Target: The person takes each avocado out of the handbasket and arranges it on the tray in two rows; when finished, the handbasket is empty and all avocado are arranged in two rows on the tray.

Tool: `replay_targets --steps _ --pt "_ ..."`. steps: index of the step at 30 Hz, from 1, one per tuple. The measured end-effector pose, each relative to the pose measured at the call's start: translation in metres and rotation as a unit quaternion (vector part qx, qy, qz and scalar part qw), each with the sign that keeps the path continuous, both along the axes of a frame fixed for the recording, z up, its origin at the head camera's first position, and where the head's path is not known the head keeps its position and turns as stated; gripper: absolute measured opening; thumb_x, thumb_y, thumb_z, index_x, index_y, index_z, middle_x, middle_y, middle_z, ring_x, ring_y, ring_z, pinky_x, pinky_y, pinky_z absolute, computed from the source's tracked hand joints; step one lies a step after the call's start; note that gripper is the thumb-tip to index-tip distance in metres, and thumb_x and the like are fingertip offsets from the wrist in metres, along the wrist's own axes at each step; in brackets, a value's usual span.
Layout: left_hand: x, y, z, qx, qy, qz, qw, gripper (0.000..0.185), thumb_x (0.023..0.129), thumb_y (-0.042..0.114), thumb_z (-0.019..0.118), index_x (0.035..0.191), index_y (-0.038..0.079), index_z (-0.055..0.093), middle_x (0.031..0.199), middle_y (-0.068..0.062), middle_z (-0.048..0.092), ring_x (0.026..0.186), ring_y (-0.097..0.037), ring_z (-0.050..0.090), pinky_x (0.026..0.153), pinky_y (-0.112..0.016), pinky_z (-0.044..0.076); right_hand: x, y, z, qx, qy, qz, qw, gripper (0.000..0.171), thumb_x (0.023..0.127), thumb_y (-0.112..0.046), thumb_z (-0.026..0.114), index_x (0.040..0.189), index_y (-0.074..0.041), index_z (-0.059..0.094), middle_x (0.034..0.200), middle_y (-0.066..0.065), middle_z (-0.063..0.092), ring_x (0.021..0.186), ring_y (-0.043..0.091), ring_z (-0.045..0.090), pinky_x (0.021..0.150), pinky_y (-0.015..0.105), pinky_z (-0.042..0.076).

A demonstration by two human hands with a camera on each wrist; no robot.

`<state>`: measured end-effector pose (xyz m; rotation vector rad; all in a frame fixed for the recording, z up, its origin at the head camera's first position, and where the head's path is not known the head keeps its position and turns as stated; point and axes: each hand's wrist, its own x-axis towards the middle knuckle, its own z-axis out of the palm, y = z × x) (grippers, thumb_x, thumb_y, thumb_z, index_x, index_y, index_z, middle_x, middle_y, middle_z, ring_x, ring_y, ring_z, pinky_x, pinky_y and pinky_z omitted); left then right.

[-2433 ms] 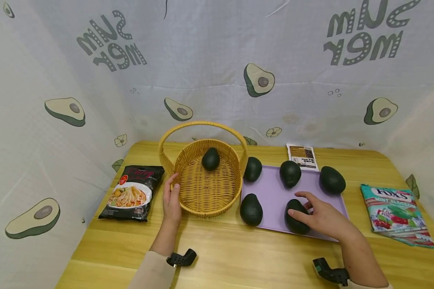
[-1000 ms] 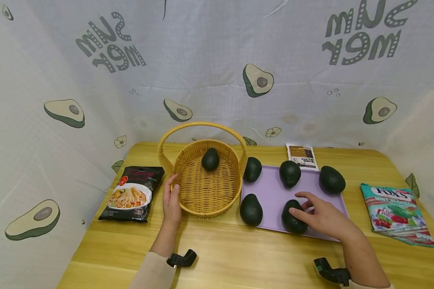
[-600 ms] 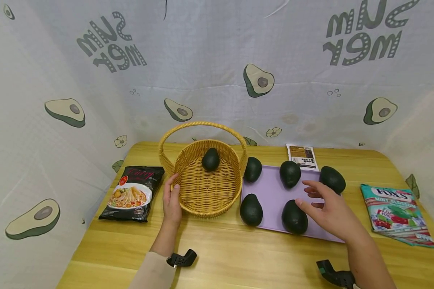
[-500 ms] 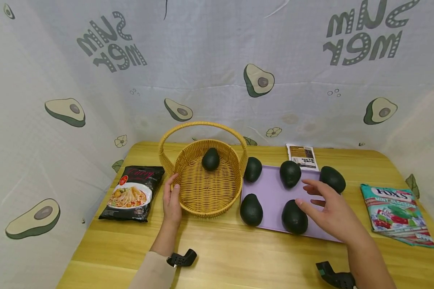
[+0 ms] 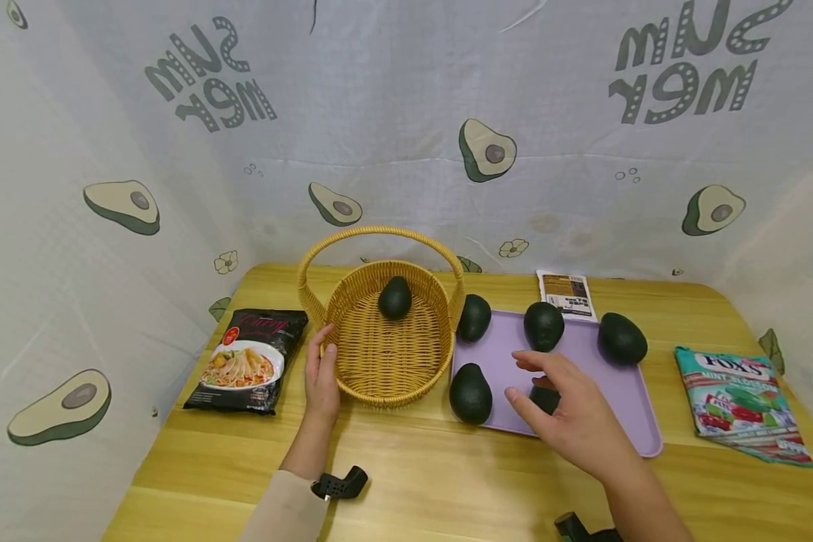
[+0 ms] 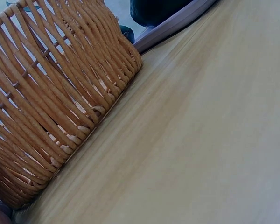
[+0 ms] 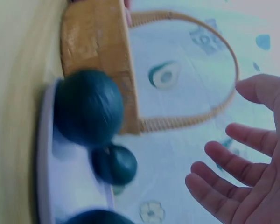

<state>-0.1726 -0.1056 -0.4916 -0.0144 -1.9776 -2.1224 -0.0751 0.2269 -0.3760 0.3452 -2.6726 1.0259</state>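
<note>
My left hand (image 5: pixel 321 361) rests with straight fingers against the left wall of a woven basket (image 5: pixel 379 399), which holds one dark avocado (image 5: pixel 395 297). The left wrist view shows that basket wall (image 6: pixel 51 107) close up. My right hand (image 5: pixel 525 379) hovers open, fingers spread, over the front of a purple tray (image 5: pixel 610 391), holding nothing. It covers most of the front-right avocado (image 5: pixel 545 399). A front-left avocado (image 5: pixel 470 393) lies at the tray's corner. In the right wrist view the spread fingers (image 7: pixel 224 186) are apart from an avocado (image 7: pixel 87 107).
Three more avocados lie toward the tray's back: one (image 5: pixel 474 317) by the basket, one (image 5: pixel 543 325) in the middle, one (image 5: pixel 622 339) at the right. A noodle packet (image 5: pixel 249 361) lies left, a candy bag (image 5: pixel 741 403) right, a small sachet (image 5: pixel 567 293) behind. Printed cloth walls enclose the table.
My right hand let go of the front-right avocado, lifted off to the right, then swung back left and now hovers over it. The left hand and basket have stayed put.
</note>
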Motion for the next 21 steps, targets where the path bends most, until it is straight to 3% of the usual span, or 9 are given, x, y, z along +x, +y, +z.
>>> replay_targets --steps 6,8,17,21 --pt "-0.001 0.001 0.0 -0.001 0.002 0.005 1.0 0.044 0.108 0.016 0.036 0.148 -0.003 0.042 0.159 -0.018 0.037 0.149 -0.03 0.03 0.115 -0.027 0.028 -0.002 -0.023 -0.007 0.009 0.009 0.024 1.0 0.042 0.088 -0.015 0.08 0.128 -0.016 0.066 0.12 -0.001 0.07 0.109 0.018 0.066 0.089 0.032 0.058" --pt "-0.001 0.001 0.0 0.002 0.004 0.006 1.0 0.044 0.108 0.014 0.036 0.147 -0.003 0.042 0.158 -0.019 0.038 0.149 -0.029 0.031 0.115 -0.025 0.028 -0.003 -0.03 -0.008 0.01 0.001 0.024 1.0 0.04 0.089 -0.016 0.079 0.127 -0.017 0.066 0.121 -0.001 0.07 0.11 0.018 0.066 0.088 0.038 0.059" --pt "-0.001 0.001 0.0 0.003 0.001 0.004 1.0 0.043 0.107 0.011 0.035 0.147 -0.004 0.041 0.158 -0.02 0.038 0.15 -0.029 0.029 0.116 -0.027 0.027 -0.016 -0.068 -0.01 -0.039 -0.028 0.035 0.998 0.042 0.091 -0.018 0.077 0.13 -0.014 0.065 0.127 0.001 0.067 0.115 0.017 0.065 0.09 0.041 0.059" --pt "-0.001 0.0 0.0 0.002 0.001 0.004 1.0 0.043 0.108 0.012 0.036 0.147 -0.005 0.041 0.158 -0.02 0.038 0.15 -0.029 0.029 0.116 -0.028 0.027 -0.023 -0.087 -0.014 -0.053 -0.036 0.036 0.997 0.043 0.091 -0.02 0.076 0.132 -0.014 0.065 0.128 0.003 0.066 0.107 0.021 0.066 0.089 0.043 0.057"
